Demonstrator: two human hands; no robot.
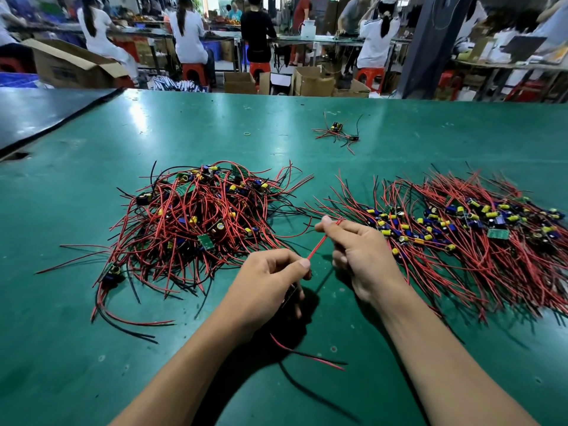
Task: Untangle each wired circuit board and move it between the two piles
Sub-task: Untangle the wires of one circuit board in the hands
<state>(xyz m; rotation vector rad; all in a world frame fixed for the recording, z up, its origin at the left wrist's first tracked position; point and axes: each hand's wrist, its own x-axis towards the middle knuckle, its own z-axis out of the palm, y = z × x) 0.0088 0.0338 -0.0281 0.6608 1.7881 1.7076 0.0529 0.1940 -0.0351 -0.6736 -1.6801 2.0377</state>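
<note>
The red wire [321,241], pinched between fingertips of the left hand [270,284] and right hand [359,253], should be drawn straight before being laid on the pile [461,229] at the table's [276,124] right edge.

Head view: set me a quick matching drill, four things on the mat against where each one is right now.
Things:
1. tangled pile
2. spread pile
3. stray bundle
4. red wire

Places:
A. pinched between left hand and right hand
B. far side of the mat, apart from both piles
C. left of the hands
D. right of the hands

Pairs: 1-C, 2-D, 3-B, 4-A.
</note>
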